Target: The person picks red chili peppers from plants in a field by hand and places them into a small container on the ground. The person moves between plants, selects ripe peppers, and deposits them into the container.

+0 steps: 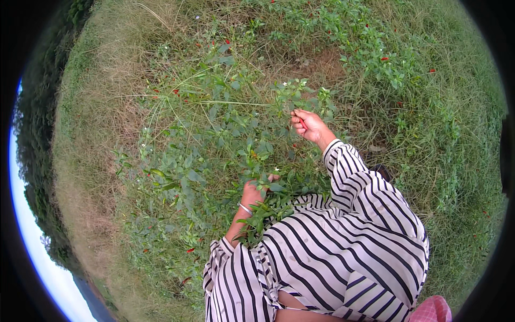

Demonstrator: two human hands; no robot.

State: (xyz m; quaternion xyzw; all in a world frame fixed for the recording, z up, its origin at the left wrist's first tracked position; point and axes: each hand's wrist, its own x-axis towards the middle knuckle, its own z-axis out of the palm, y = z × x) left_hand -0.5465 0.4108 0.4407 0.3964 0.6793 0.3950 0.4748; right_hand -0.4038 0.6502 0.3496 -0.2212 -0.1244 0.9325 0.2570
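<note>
Near the middle of the head view, my right hand (309, 124) is closed around a red chili pepper (302, 123), with thumb and forefinger pinched at its stem end. Leafy stems with small white flowers (295, 90) rise just above these fingers. Lower and to the left, my left hand (257, 190) is among the leaves of a chili plant (277, 188); leaves hide most of its fingers, so whether it grips anything is not visible. A light bracelet (245, 209) circles the left wrist. Green chili peppers (157, 173) hang to the left of it.
More chili plants (374, 48) with red peppers (385, 58) grow at the upper right. Dry grass (92, 169) lies to the left, with dark trees (38, 133) beyond. Long grass blades cross the plants. A patch of bare soil (326, 64) shows above the right hand.
</note>
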